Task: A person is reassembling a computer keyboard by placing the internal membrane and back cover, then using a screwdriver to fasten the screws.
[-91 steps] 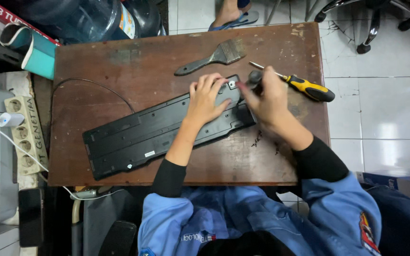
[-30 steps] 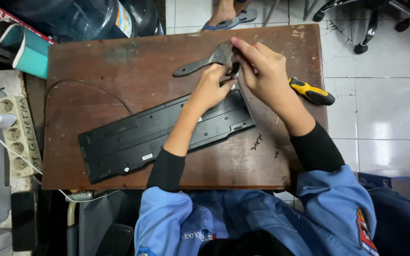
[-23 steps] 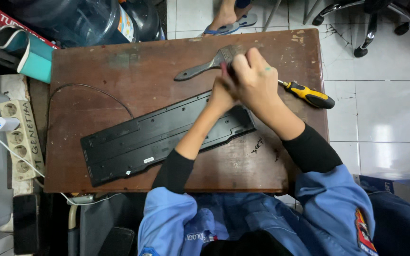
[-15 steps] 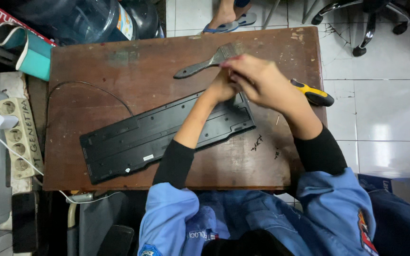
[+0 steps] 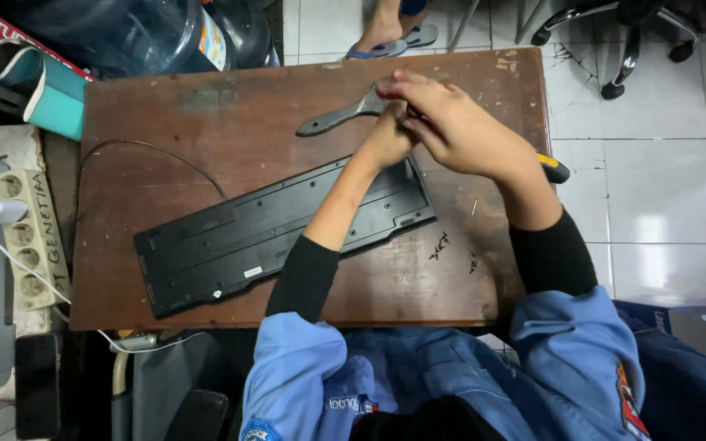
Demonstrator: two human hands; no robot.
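I see both hands meeting above the far end of the keyboard point(image 5: 283, 233), which lies face down and slanted across the brown tabletop point(image 5: 165, 106). My left hand point(image 5: 387, 140) is raised off the keyboard, its fingers bunched together against the right hand; whether they pinch anything I cannot tell — the spot is covered. My right hand point(image 5: 459, 131) curls over it from the far side, fingers point(image 5: 406, 82) bent and close together, and what they clamp on, if anything, is hidden too. Just beyond the keyboard's far end lies a paintbrush point(image 5: 337, 120), its grey handle pointing toward the keyboard's middle, its head tucked under the hands. A screwdriver point(image 5: 553, 167) with a yellow and black handle peeks out from under the right forearm, just beside the keyboard's right end. A thin black cable point(image 5: 149, 151) arcs over the tabletop from the keyboard's far edge. Left of the keyboard, off the tabletop, sits a power strip point(image 5: 30, 237) — a white plug in it.
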